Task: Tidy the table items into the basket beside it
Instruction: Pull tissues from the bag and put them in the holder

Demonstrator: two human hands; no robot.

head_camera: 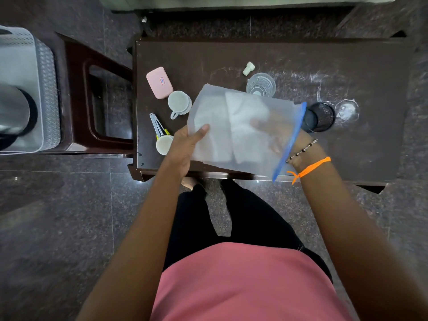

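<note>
Head view: left hand (185,147) gripping zip bag (222,135) of white tissue, right hand (273,130) inside, grip unclear.

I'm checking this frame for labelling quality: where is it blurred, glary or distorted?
Head view: the zip bag is smeared by motion and hazes the right hand behind it; the left hand stays fairly sharp; ceiling-light glare streaks the table; wide-angle bending curves the table edges and the basket; the floor at lower left is soft.

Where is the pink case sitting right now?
In the head view, the pink case lies near the table's left edge, just beyond the white cup and left of the frosted bag the hands hold.
</note>
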